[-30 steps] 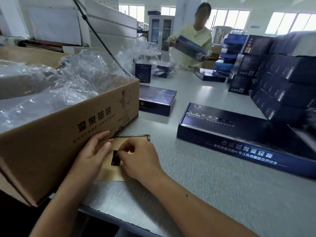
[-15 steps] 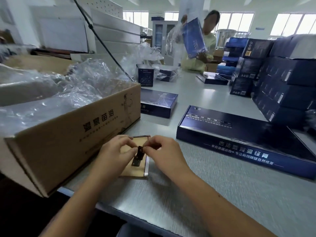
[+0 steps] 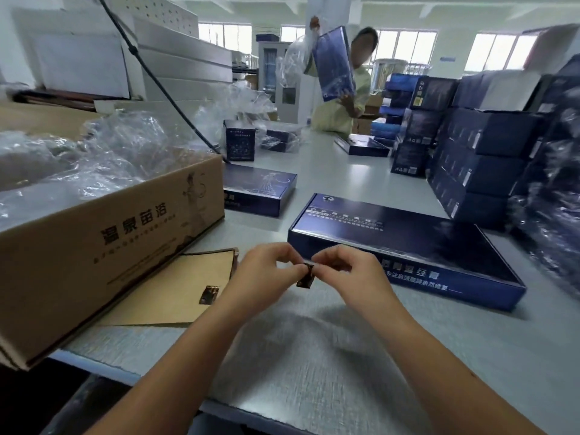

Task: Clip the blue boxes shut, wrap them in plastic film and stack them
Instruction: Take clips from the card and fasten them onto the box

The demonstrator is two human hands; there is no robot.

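My left hand and my right hand meet above the grey table, both pinching a small dark clip between fingertips. Just beyond them lies a long flat blue box, lid down, its near long side facing me. A second dark clip rests on a brown card sheet to the left. A smaller blue box lies further back.
A big cardboard carton full of crumpled plastic film stands at the left. Stacks of blue boxes fill the right side. Across the table a person holds up a film-wrapped blue box. A black cable crosses overhead.
Both hands rose off the brown card sheet and moved right toward the long blue box, carrying one clip. A second clip stays on the sheet. The person opposite raised their box.
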